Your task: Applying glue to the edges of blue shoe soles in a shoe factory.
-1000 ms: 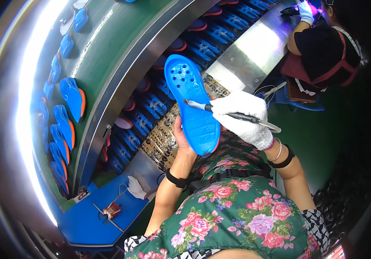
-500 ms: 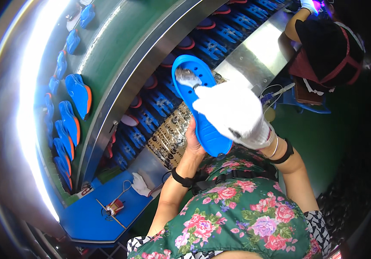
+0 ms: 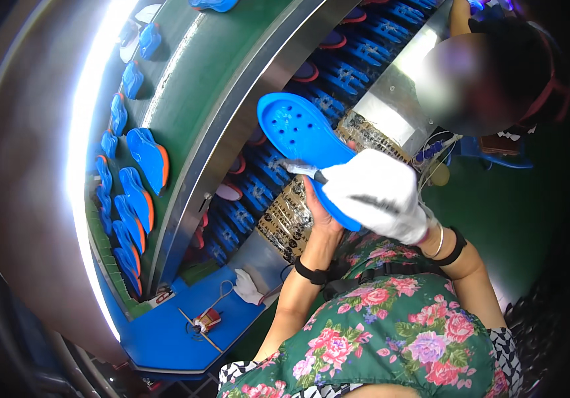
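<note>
A blue insole (image 3: 295,129) with small holes in its wide far end is held up in front of me at a slant. My left hand (image 3: 325,213), bare, grips the insole's near part from below and the left side, its thumb along the edge. In a white glove, my right hand (image 3: 381,196) is over the insole's near end. That hand is closed round the dark handle of a brush (image 3: 303,170). The pale bristles point left and lie across the insole's left edge near its middle. The glove hides part of the near end.
A green conveyor belt (image 3: 215,73) at left carries several blue, orange-edged insoles (image 3: 138,199). Below its metal rail runs a rack with blue holders (image 3: 275,169). Taped cardboard (image 3: 285,222) lies beyond my hands. A blue table (image 3: 165,338) holds a white cloth (image 3: 248,286). A co-worker (image 3: 497,79) sits upper right.
The brush has moved from the holed far end back toward the insole's left edge near the middle. The insole has tilted further left. My whole view has shifted slightly.
</note>
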Available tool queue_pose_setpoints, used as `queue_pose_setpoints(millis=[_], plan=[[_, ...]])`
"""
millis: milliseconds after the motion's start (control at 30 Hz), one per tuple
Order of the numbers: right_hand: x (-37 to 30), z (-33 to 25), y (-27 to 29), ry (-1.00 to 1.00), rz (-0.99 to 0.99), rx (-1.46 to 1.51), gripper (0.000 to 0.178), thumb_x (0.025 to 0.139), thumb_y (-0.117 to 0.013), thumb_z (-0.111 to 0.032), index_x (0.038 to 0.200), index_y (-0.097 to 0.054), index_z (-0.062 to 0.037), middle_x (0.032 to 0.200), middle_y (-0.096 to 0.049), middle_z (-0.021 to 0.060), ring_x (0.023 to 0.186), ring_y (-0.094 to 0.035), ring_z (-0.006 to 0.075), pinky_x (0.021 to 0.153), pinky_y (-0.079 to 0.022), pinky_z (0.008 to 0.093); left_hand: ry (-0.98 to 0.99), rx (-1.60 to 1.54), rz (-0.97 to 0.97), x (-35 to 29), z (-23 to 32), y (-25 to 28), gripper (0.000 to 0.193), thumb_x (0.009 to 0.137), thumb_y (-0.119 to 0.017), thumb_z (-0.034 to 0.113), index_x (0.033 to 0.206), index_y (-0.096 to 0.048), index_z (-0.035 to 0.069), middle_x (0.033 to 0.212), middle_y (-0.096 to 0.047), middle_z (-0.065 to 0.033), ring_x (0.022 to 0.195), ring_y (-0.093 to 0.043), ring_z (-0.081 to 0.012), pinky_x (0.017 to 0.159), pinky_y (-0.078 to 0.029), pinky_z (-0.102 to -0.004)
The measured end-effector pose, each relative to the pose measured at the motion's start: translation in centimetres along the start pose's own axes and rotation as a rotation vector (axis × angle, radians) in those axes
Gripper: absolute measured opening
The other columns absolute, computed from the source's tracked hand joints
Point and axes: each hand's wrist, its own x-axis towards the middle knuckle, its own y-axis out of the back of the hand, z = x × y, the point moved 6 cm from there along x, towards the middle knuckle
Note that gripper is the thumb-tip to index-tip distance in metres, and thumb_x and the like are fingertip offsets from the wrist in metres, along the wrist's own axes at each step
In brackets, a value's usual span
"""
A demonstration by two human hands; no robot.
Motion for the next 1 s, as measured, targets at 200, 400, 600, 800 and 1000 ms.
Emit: queue_pose_setpoints(millis=[200, 400, 600, 800, 1000], plan=[[-0.2, 1.2, 0.0, -0.018, 0.072, -0.04, 0.023, 0.082, -0.077, -0.001, 0.105, -0.078, -0.0021, 0.108, -0.076, 0.0138, 0.096, -0.073, 0.0279, 0.086, -0.057, 0.0393, -0.133, 0.043, 0.001, 1.9, 1.7, -1.0, 0.089, 0.096, -0.05, 0.071, 0.159, -0.032, 0.011, 0.156, -0.045, -0.0184, 0.139, -0.047, -0.0402, 0.117, -0.039, -0.0561], [-0.2, 2.0, -0.6, -0.097, 0.009, 0.072, 0.018, 0.083, -0.076, -0.002, 0.101, -0.078, -0.0032, 0.104, -0.077, 0.0123, 0.091, -0.073, 0.025, 0.081, -0.059, 0.0383, -0.153, -0.16, -0.083, 3.0, 2.6, -1.1, 0.102, 0.088, -0.057, 0.077, 0.159, -0.031, 0.009, 0.152, -0.051, -0.0118, 0.135, -0.05, -0.0465, 0.112, -0.042, -0.0626], [-1.0, 0.7, -1.8, 0.053, -0.046, -0.009, 0.024, 0.081, -0.08, -0.004, 0.104, -0.079, -0.0094, 0.105, -0.077, 0.0103, 0.091, -0.074, 0.0273, 0.08, -0.058, 0.0371, -0.016, -0.229, -0.126, 3.6, 2.7, -1.8, 0.102, 0.085, -0.056, 0.082, 0.158, -0.034, 0.013, 0.146, -0.053, -0.0228, 0.131, -0.054, -0.0466, 0.106, -0.046, -0.0644], [-0.6, 2.4, 0.4, -0.155, 0.019, 0.153, 0.02, 0.081, -0.08, -0.005, 0.1, -0.08, -0.0098, 0.105, -0.077, 0.0104, 0.092, -0.073, 0.0275, 0.079, -0.058, 0.0376, -0.084, -0.334, -0.098, 3.6, 3.5, -3.4, 0.104, 0.081, -0.06, 0.084, 0.156, -0.037, 0.016, 0.142, -0.056, -0.0248, 0.117, -0.06, -0.0474, 0.099, -0.05, -0.0627], [-1.2, 0.1, -0.5, 0.033, -0.232, 0.137, 0.022, 0.08, -0.082, -0.008, 0.101, -0.08, -0.0118, 0.1, -0.077, 0.0056, 0.089, -0.073, 0.0258, 0.078, -0.058, 0.037, 0.016, -0.162, -0.316, 3.2, 4.1, -2.0, 0.104, 0.083, -0.055, 0.085, 0.157, -0.034, 0.014, 0.14, -0.057, -0.0242, 0.12, -0.061, -0.0409, 0.097, -0.051, -0.0613]])
